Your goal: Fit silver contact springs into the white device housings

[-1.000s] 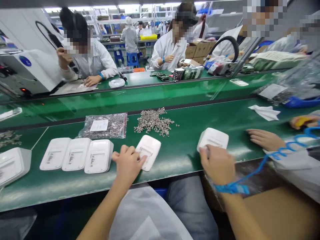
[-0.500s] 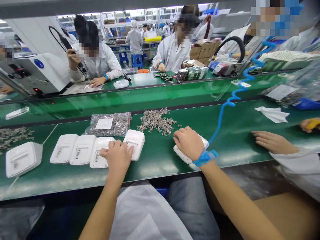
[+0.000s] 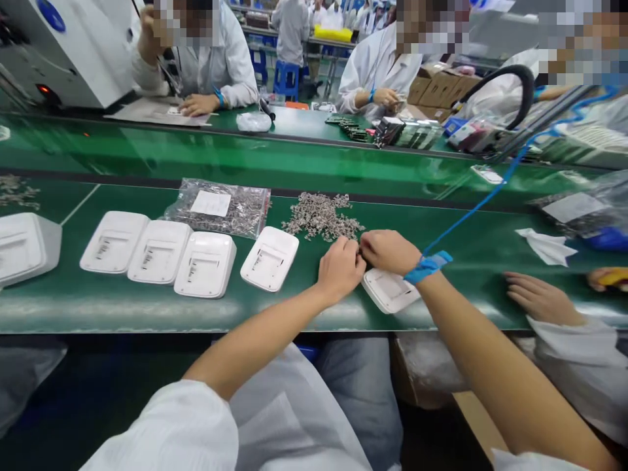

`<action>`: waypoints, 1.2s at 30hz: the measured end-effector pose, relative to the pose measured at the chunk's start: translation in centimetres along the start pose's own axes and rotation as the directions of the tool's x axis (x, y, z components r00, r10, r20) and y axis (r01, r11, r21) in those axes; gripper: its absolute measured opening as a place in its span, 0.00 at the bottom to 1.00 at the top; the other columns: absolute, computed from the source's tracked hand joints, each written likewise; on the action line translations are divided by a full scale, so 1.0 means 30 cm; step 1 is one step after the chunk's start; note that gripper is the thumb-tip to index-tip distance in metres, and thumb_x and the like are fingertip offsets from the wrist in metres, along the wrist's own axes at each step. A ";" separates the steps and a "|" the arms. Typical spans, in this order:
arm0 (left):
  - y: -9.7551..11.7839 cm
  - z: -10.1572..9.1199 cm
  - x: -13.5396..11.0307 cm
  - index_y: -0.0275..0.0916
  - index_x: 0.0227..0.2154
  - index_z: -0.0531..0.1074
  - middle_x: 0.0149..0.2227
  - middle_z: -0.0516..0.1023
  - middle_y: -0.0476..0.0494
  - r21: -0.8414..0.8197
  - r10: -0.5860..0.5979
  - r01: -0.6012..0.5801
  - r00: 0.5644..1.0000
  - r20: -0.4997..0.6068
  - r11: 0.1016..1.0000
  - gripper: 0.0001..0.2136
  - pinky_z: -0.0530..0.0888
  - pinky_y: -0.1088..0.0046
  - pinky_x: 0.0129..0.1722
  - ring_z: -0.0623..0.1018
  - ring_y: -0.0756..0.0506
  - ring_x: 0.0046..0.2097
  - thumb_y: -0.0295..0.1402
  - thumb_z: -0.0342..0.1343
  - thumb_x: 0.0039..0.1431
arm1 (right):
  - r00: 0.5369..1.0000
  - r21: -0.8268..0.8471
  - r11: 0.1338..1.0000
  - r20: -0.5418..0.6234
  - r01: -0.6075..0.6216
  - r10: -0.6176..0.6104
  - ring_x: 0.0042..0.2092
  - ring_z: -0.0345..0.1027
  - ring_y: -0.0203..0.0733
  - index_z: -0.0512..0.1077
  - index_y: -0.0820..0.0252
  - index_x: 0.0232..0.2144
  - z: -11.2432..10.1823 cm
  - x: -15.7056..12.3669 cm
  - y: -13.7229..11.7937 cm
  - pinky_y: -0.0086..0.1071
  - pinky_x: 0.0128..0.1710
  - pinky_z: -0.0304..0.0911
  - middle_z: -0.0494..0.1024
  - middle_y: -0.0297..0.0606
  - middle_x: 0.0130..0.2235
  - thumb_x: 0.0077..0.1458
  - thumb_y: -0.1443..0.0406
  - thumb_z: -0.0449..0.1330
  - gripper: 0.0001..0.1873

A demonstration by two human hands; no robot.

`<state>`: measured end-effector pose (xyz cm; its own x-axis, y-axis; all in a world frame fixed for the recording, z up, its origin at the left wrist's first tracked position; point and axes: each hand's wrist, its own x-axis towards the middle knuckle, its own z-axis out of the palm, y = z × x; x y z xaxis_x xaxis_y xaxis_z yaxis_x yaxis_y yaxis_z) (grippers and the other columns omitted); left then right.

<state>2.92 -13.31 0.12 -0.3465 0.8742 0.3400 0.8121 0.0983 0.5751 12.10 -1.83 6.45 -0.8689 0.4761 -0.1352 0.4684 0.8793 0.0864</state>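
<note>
My left hand (image 3: 342,269) and my right hand (image 3: 391,251) meet just in front of a pile of small metal pieces (image 3: 321,216). The fingers of both are curled in, and whatever they pinch is hidden. A blue wrist strap with a blue cord circles my right wrist. Below my right hand a white plastic housing (image 3: 388,292) lies on the green work surface, partly covered by it. To the left of my left hand lies another white housing (image 3: 269,259), tilted, its slotted recess upward.
Several more white housings (image 3: 205,267) stand in a row at left. Behind them lies a clear bag of metal pieces (image 3: 223,208) with a white label. At right are a crumpled white cloth (image 3: 545,246) and a co-worker's hand (image 3: 543,298). Other people work across the line.
My left hand has left the white housings and moved right to meet my right hand. My right hand has come off the top of its housing toward the metal pile. The view has tilted down.
</note>
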 end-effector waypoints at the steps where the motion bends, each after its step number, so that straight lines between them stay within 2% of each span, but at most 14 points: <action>1: -0.005 0.000 0.020 0.41 0.40 0.69 0.44 0.72 0.42 -0.038 -0.023 0.022 0.999 -0.039 0.999 0.04 0.72 0.67 0.40 0.74 0.43 0.45 0.30 0.53 0.63 | 0.999 0.090 0.996 -0.014 0.030 -0.029 0.34 0.70 0.43 0.72 0.63 0.32 -0.007 -0.002 0.021 0.32 0.34 0.55 0.77 0.43 0.33 0.58 0.68 0.53 0.08; 5: -0.015 0.025 0.102 0.37 0.50 0.70 0.51 0.72 0.38 -0.144 0.008 -0.029 0.989 -0.146 0.989 0.14 0.69 0.65 0.54 0.71 0.41 0.54 0.28 0.54 0.62 | 0.992 0.441 0.893 -0.122 0.093 -0.042 0.29 0.65 0.37 0.71 0.60 0.31 -0.032 -0.011 0.091 0.31 0.33 0.56 0.75 0.35 0.28 0.55 0.64 0.54 0.07; 10: -0.041 0.056 0.141 0.40 0.45 0.73 0.45 0.79 0.46 -0.268 0.115 -0.120 0.993 -0.038 0.956 0.08 0.68 0.66 0.51 0.72 0.44 0.50 0.33 0.52 0.68 | 0.990 0.684 0.726 -0.137 0.071 0.032 0.31 0.65 0.39 0.72 0.60 0.32 -0.032 -0.020 0.122 0.33 0.33 0.59 0.76 0.36 0.31 0.56 0.56 0.60 0.13; 14: -0.045 0.045 0.142 0.43 0.40 0.74 0.42 0.80 0.49 -0.276 0.058 -0.063 0.998 -0.029 0.959 0.05 0.66 0.66 0.47 0.73 0.45 0.48 0.36 0.55 0.67 | 0.983 0.911 0.413 -0.070 -0.007 0.172 0.33 0.68 0.39 0.70 0.59 0.33 -0.029 -0.020 0.117 0.33 0.33 0.62 0.75 0.35 0.29 0.47 0.54 0.69 0.18; 18: -0.025 0.025 0.132 0.44 0.40 0.74 0.43 0.80 0.50 -0.234 0.078 -0.093 0.994 -0.073 0.968 0.04 0.64 0.65 0.47 0.72 0.45 0.49 0.34 0.55 0.66 | 0.965 0.988 0.076 0.117 -0.138 0.234 0.27 0.62 0.33 0.68 0.59 0.31 -0.046 -0.020 0.117 0.29 0.27 0.56 0.74 0.34 0.26 0.41 0.58 0.74 0.21; 20: -0.018 0.019 0.126 0.43 0.41 0.74 0.44 0.80 0.49 -0.225 0.070 -0.091 0.992 -0.100 0.970 0.05 0.63 0.64 0.48 0.73 0.45 0.50 0.34 0.55 0.66 | 0.951 0.976 -0.048 0.218 -0.213 0.221 0.24 0.56 0.30 0.67 0.59 0.28 -0.054 -0.020 0.113 0.28 0.24 0.51 0.72 0.33 0.26 0.40 0.60 0.73 0.20; 22: -0.015 0.018 0.121 0.42 0.40 0.74 0.44 0.81 0.49 -0.212 0.049 -0.076 0.990 -0.129 0.974 0.04 0.63 0.63 0.48 0.73 0.45 0.49 0.33 0.55 0.65 | 0.941 0.959 -0.112 0.277 -0.259 0.194 0.23 0.53 0.29 0.66 0.59 0.28 -0.059 -0.022 0.098 0.28 0.24 0.50 0.70 0.32 0.25 0.40 0.63 0.71 0.17; 24: -0.017 0.020 0.118 0.41 0.37 0.74 0.41 0.81 0.48 -0.190 0.038 -0.066 0.988 -0.147 0.980 0.04 0.62 0.62 0.47 0.73 0.44 0.47 0.32 0.54 0.65 | 0.952 0.968 -0.072 0.249 -0.240 0.180 0.24 0.53 0.30 0.67 0.59 0.29 -0.062 -0.029 0.074 0.29 0.24 0.51 0.69 0.32 0.25 0.43 0.63 0.68 0.14; 25: -0.019 0.021 0.117 0.41 0.36 0.74 0.39 0.81 0.48 -0.181 0.040 -0.068 0.988 -0.152 0.981 0.04 0.62 0.62 0.46 0.73 0.44 0.47 0.32 0.54 0.65 | 0.964 0.980 0.006 0.194 -0.198 0.182 0.24 0.55 0.32 0.68 0.59 0.31 -0.064 -0.034 0.061 0.30 0.25 0.53 0.70 0.32 0.26 0.46 0.62 0.67 0.13; 27: -0.023 0.024 0.118 0.41 0.35 0.73 0.37 0.80 0.48 -0.172 0.051 -0.078 0.986 -0.156 0.982 0.05 0.62 0.63 0.44 0.72 0.44 0.45 0.31 0.54 0.65 | 0.985 0.948 0.311 0.006 -0.060 0.171 0.28 0.61 0.36 0.70 0.59 0.35 -0.071 -0.048 0.043 0.32 0.29 0.58 0.72 0.35 0.29 0.52 0.61 0.63 0.10; 29: -0.027 0.026 0.120 0.41 0.34 0.73 0.36 0.79 0.47 -0.174 0.060 -0.086 0.987 -0.149 0.981 0.04 0.62 0.63 0.44 0.72 0.44 0.45 0.31 0.54 0.64 | 0.981 0.731 0.673 -0.189 0.109 0.046 0.34 0.66 0.40 0.72 0.59 0.39 -0.085 -0.064 0.043 0.34 0.34 0.62 0.76 0.40 0.35 0.58 0.61 0.58 0.09; 31: -0.028 0.027 0.124 0.41 0.34 0.73 0.36 0.78 0.47 -0.183 0.087 -0.108 0.989 -0.119 0.977 0.03 0.62 0.64 0.43 0.72 0.44 0.45 0.30 0.54 0.63 | 0.952 0.412 0.874 -0.266 0.257 -0.154 0.39 0.69 0.43 0.74 0.58 0.41 -0.104 -0.080 0.063 0.36 0.39 0.62 0.78 0.43 0.39 0.63 0.63 0.52 0.11; 33: -0.029 0.027 0.128 0.41 0.34 0.73 0.35 0.77 0.48 -0.195 0.137 -0.149 0.988 -0.078 0.969 0.03 0.63 0.65 0.44 0.72 0.44 0.44 0.30 0.55 0.62 | 0.919 0.170 0.917 -0.237 0.360 -0.316 0.41 0.69 0.44 0.75 0.59 0.42 -0.122 -0.093 0.092 0.37 0.40 0.61 0.79 0.44 0.40 0.66 0.66 0.46 0.16; 36: -0.029 0.026 0.129 0.41 0.34 0.73 0.33 0.76 0.48 -0.212 0.207 -0.211 0.977 -0.044 0.954 0.04 0.63 0.66 0.44 0.72 0.45 0.43 0.30 0.53 0.64 | 0.898 -0.010 0.909 -0.156 0.416 -0.412 0.38 0.68 0.43 0.74 0.59 0.39 -0.136 -0.106 0.114 0.37 0.40 0.58 0.79 0.44 0.37 0.65 0.71 0.43 0.19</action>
<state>1.22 -9.64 0.36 -0.1917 0.8539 0.4839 0.7487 -0.1915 0.6346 15.82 -0.38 11.19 -0.9980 0.0632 -0.0027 0.0631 0.9975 0.0319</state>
